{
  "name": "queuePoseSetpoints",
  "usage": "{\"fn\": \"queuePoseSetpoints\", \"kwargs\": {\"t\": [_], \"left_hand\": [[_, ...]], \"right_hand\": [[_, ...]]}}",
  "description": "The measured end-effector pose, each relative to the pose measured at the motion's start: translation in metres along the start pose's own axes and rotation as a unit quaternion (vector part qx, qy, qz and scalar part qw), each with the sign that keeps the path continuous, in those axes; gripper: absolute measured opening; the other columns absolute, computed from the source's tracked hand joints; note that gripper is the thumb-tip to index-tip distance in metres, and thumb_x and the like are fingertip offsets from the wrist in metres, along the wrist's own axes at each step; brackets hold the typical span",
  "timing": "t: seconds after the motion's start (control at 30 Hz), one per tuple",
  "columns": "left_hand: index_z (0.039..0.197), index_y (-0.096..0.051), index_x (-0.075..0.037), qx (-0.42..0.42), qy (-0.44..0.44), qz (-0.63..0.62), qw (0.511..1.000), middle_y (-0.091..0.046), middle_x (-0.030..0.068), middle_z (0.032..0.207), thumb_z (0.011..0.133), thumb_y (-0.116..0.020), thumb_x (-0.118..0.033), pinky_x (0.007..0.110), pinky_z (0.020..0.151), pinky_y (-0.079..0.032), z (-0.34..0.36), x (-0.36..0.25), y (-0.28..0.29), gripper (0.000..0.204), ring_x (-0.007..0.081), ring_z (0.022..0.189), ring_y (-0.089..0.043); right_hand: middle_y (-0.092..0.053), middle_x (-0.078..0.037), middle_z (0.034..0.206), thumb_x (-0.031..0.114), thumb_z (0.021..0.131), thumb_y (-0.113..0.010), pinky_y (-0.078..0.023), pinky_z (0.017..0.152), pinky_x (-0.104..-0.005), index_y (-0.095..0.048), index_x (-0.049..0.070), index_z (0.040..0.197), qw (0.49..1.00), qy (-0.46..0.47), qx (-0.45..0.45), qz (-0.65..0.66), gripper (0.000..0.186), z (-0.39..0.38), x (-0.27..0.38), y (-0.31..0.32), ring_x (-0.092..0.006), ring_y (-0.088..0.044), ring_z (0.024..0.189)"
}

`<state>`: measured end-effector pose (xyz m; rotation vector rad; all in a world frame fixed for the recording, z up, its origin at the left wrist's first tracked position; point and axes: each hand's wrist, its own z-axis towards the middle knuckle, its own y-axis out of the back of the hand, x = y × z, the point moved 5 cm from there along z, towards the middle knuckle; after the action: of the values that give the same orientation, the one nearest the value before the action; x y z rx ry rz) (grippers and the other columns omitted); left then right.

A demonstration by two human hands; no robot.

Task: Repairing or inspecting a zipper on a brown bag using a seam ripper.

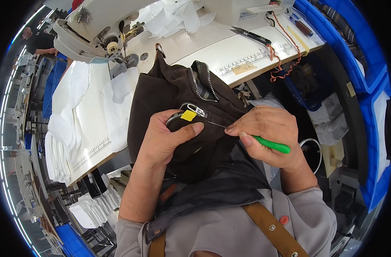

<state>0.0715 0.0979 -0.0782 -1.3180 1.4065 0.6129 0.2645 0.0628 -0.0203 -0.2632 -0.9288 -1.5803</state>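
A dark brown fabric piece, bag-like in shape [161,92], lies over my lap and against the table edge. A metal-toothed zipper [204,88] stands open in it, with a silver zipper pull [196,109] and a small yellow tab [188,115] at the near end. My left hand [167,137] is closed on the fabric beside the yellow tab, thumb on top. My right hand [268,132] grips a green-handled tool with a thin metal shaft [270,144]. The shaft points left, its tip at the fabric just right of the zipper pull.
A white sewing machine [92,30] stands on the white table [195,60] ahead. White cut pieces [174,17] lie behind and left of it. Black thread snips [251,35] on a red cord rest at the back right. Blue bins [371,77] line the right; a person [39,43] is far left.
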Motion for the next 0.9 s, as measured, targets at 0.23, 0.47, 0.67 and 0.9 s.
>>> {"fn": "queuePoseSetpoints", "kwargs": {"t": [0.23,0.47,0.67,0.9], "left_hand": [[0.089,-0.065,0.001,-0.005,-0.001,0.001,1.0,-0.066,0.0034,0.081,0.071,-0.072,0.001,0.02,0.066,-0.049,0.0,0.0,0.0,0.019,0.0071,0.07,-0.061],[0.089,-0.065,0.001,-0.002,0.005,0.0,1.0,-0.066,0.0035,0.08,0.071,-0.071,0.001,0.02,0.065,-0.049,0.0,-0.001,-0.001,0.018,0.0072,0.07,-0.061],[0.09,-0.064,0.001,-0.005,-0.019,0.013,1.0,-0.065,0.0033,0.082,0.069,-0.074,0.0,0.02,0.065,-0.049,0.001,-0.003,-0.003,0.024,0.0064,0.071,-0.06],[0.089,-0.062,0.0,-0.022,-0.016,0.061,0.998,-0.063,0.0012,0.079,0.066,-0.078,-0.003,0.02,0.064,-0.049,0.0,-0.005,-0.006,0.028,0.0049,0.07,-0.058]], "right_hand": [[-0.066,-0.011,0.071,0.002,0.072,-0.058,-0.05,0.058,-0.0279,-0.063,-0.001,0.077,1.0,-0.002,0.002,0.003,0.007,0.0,-0.002,0.0,-0.0225,-0.066,0.064],[-0.066,-0.011,0.071,0.002,0.071,-0.058,-0.05,0.058,-0.0282,-0.063,-0.001,0.077,1.0,-0.009,0.003,0.021,0.008,0.001,-0.005,-0.001,-0.0225,-0.066,0.065],[-0.066,-0.008,0.073,0.002,0.074,-0.063,-0.047,0.054,-0.0262,-0.064,0.001,0.081,0.999,-0.005,0.021,0.039,0.007,0.006,-0.01,0.004,-0.0191,-0.062,0.06],[-0.063,-0.012,0.075,0.009,0.078,-0.063,-0.048,0.06,-0.0263,-0.063,-0.003,0.08,0.964,-0.18,0.052,0.189,0.012,0.008,-0.039,0.006,-0.0191,-0.063,0.068]]}}
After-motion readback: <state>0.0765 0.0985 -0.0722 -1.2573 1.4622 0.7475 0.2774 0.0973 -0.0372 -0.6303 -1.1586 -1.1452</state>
